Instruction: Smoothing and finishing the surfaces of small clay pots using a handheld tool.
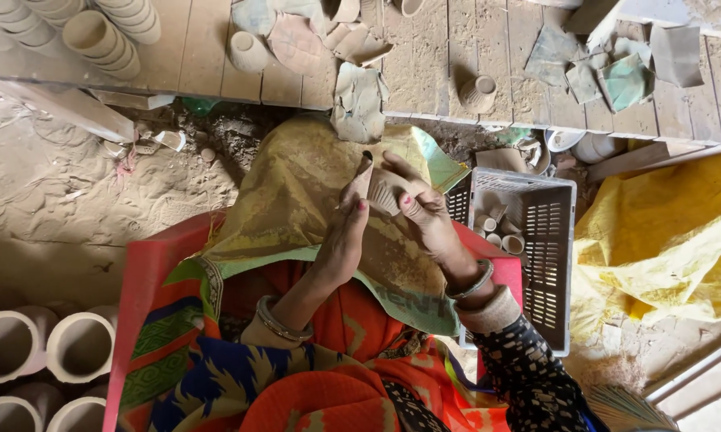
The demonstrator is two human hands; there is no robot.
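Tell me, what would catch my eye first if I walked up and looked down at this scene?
Probably the small clay cup at the centre, held between the left hand and the right hand over a yellowish cloth spread across the lap. To the right stands a grey plastic crate with a few small cups inside. Stacks of clay cups lie on the wooden boards at top left.

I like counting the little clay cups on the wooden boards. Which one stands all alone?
The small clay cup upright near the board's front edge, right of the middle. The others sit by clay scraps or lie in stacked rows.
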